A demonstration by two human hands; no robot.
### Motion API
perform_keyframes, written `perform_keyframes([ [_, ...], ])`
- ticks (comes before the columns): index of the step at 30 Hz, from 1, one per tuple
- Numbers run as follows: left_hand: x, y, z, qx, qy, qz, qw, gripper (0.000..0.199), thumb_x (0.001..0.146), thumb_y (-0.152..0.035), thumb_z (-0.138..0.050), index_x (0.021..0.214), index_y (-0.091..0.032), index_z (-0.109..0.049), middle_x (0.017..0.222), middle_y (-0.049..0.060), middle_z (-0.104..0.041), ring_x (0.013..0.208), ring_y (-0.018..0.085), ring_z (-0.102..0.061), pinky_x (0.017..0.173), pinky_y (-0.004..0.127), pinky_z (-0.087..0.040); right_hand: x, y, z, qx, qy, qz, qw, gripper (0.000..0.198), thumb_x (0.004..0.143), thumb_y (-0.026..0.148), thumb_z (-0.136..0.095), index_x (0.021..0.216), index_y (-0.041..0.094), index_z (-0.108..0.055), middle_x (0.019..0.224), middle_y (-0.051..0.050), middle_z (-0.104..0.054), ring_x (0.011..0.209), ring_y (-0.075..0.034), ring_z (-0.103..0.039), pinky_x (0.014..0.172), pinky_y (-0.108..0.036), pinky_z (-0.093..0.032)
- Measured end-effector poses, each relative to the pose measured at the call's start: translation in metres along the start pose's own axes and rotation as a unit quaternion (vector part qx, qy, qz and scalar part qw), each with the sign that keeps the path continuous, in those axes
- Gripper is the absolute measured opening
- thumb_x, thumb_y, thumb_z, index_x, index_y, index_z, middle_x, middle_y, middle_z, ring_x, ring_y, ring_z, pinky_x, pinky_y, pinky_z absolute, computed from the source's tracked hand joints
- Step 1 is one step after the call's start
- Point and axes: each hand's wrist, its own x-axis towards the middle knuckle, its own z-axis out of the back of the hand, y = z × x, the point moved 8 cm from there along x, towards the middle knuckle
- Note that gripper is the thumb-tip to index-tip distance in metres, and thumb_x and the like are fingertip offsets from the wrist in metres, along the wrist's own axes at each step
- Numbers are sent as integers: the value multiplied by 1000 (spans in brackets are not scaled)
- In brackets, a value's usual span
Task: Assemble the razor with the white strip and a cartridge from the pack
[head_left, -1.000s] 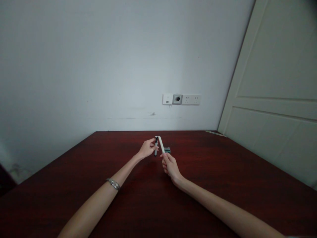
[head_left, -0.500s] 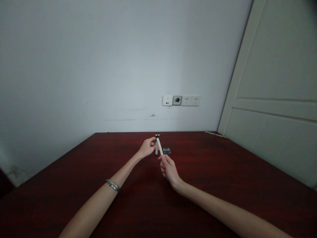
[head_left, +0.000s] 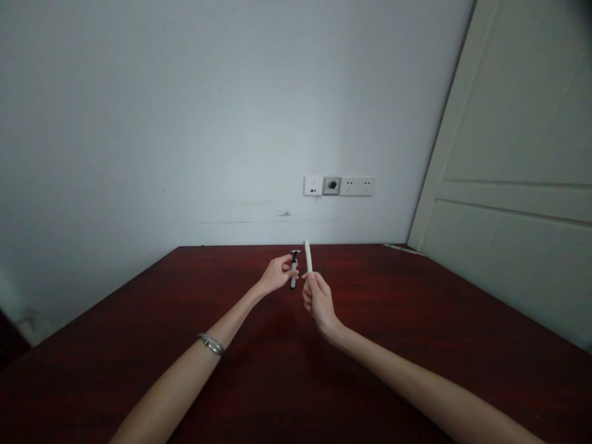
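My left hand (head_left: pixel 276 273) pinches a razor (head_left: pixel 293 276) with a grey and black handle, held upright with its head at the top. My right hand (head_left: pixel 319 300) grips the lower end of a slim white stick (head_left: pixel 308 256), which points up and tilts slightly left. I cannot tell exactly what kind of stick it is. The razor and the stick stand side by side with a small gap between them. A bracelet (head_left: pixel 211 343) circles my left wrist.
Both arms reach over a dark red wooden table (head_left: pixel 185 290). Behind it is a pale wall with a row of sockets (head_left: pixel 338 186). A white panelled door (head_left: pixel 518 197) stands at the right, and a thin flat strip (head_left: pixel 403 250) lies near the far right edge.
My right hand has moved up and slightly right with the white stick, away from the razor. The small flat packet seen beside the stick earlier no longer shows. My left hand stays in place.
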Motion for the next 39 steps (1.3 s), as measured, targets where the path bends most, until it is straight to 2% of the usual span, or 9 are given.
perform_keyframes([
  [4,-1,2,-2,1,2,6,1000,14,68,-11,-58,81,-12,-53,68,2,-61,60,15,-63,56,22,-48,3,-7,5,-22,-4,-1,1000,41,70,60,-52,78,20,-45,47,11,-25,35,-3,-19,31,-15,-13],
  [8,-1,8,-2,-3,7,18,1000,21,69,-13,-58,89,-12,-55,72,4,-63,63,16,-64,57,25,-49,-7,-23,10,-35,-3,-12,999,41,71,60,-51,77,20,-45,48,11,-26,37,-3,-20,32,-15,-13],
  [13,-3,8,-4,2,14,8,1000,18,69,-12,-58,86,-12,-55,68,1,-61,61,14,-63,55,21,-47,-3,-10,5,-21,-6,16,1000,40,72,59,-51,78,20,-45,48,11,-24,35,-3,-19,32,-15,-12],
  [20,-1,5,1,-9,7,5,1000,20,67,-12,-59,87,-12,-55,75,3,-62,63,14,-63,57,22,-47,-4,-24,-1,-15,1,-12,1000,41,71,60,-51,77,20,-45,47,12,-25,35,-3,-19,32,-15,-13],
  [26,-2,4,0,-1,10,3,1000,17,67,-12,-60,83,-12,-55,71,2,-61,60,13,-62,54,19,-45,9,-11,-4,-12,-5,-1,1000,40,70,59,-52,77,20,-44,47,12,-26,34,-3,-18,31,-16,-12],
  [32,-2,6,1,4,8,18,1000,21,67,-10,-58,88,-11,-55,70,2,-62,61,14,-63,55,20,-46,-3,-20,-3,-23,1,-29,999,41,70,59,-52,76,19,-45,46,12,-26,35,-2,-19,31,-15,-13],
  [39,-4,12,1,13,11,13,1000,19,67,-13,-59,86,-11,-56,71,2,-62,61,13,-62,53,19,-45,2,-6,-5,-11,5,-17,1000,39,70,57,-54,77,20,-44,47,12,-26,34,-2,-18,31,-15,-11],
])
